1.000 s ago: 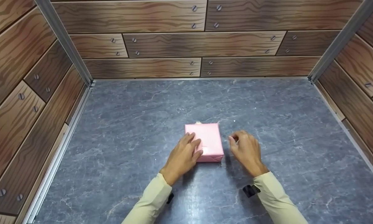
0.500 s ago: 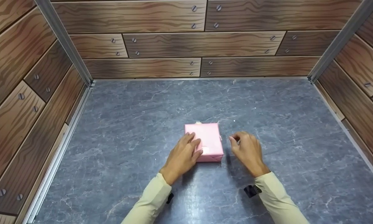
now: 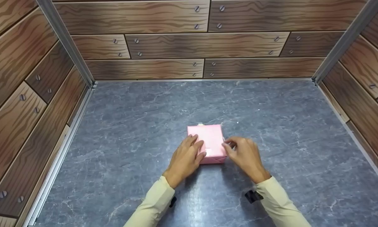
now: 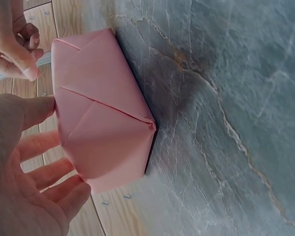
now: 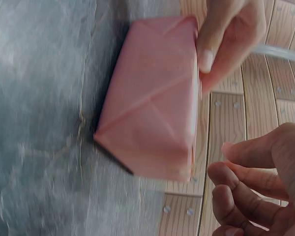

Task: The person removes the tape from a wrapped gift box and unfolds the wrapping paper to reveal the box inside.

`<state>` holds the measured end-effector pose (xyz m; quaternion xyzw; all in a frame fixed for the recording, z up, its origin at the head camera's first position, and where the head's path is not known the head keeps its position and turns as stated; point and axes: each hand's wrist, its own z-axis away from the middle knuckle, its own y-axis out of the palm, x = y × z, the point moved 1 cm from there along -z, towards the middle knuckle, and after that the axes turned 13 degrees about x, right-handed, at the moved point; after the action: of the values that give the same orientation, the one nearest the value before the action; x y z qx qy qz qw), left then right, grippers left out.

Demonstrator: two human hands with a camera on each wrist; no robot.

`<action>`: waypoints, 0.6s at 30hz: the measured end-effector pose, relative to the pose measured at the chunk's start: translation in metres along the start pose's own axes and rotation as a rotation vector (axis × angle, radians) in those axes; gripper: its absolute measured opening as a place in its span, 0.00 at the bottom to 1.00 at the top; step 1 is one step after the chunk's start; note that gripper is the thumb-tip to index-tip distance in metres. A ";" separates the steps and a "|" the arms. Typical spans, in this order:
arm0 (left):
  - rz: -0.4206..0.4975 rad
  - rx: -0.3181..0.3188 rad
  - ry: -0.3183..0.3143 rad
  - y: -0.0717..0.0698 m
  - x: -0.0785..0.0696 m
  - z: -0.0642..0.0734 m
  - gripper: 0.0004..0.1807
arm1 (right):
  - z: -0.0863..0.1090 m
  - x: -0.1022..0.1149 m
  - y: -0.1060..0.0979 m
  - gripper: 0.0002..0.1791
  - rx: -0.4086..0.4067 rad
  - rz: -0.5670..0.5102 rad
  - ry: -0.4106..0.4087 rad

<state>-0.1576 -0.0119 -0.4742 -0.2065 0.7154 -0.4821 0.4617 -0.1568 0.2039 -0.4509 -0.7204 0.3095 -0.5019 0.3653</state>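
Observation:
A small box wrapped in pink paper (image 3: 212,138) sits on the grey surface, with folded paper ends facing the wrist cameras. My left hand (image 3: 185,154) rests on its left part, fingers spread; in the left wrist view that hand (image 4: 34,162) has its fingertips along the top edge. Right at the box's right edge is my right hand (image 3: 245,154), thumb and index fingertip close together. A small pale bit (image 3: 223,138) sticks out beside those fingertips. In the right wrist view the right hand (image 5: 260,177) has curled fingers; I cannot tell whether it pinches something thin.
Grey marbled floor panel (image 3: 138,126) spreads around the box. Wood-patterned walls (image 3: 163,45) stand at the back and both sides, with metal rails (image 3: 72,44) at the corners. Tiny white specks (image 3: 237,122) lie behind the box.
My right hand has moved left, from beside the box to its right edge. A small pale bit appeared at that edge half a second ago. The left hand and the box stay put.

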 end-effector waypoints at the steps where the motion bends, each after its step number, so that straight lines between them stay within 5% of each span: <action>1: -0.008 -0.008 -0.001 0.001 0.000 0.000 0.21 | 0.001 0.002 0.002 0.05 0.012 -0.003 -0.006; 11: -0.123 -0.110 0.031 0.006 -0.003 0.000 0.20 | 0.009 0.015 0.019 0.04 0.082 0.031 -0.021; 18: -0.147 -0.093 0.028 0.004 -0.005 0.001 0.20 | 0.010 0.013 0.020 0.05 0.073 0.049 -0.002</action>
<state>-0.1540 -0.0067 -0.4760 -0.2727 0.7263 -0.4839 0.4049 -0.1452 0.1847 -0.4631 -0.6994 0.3079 -0.5030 0.4038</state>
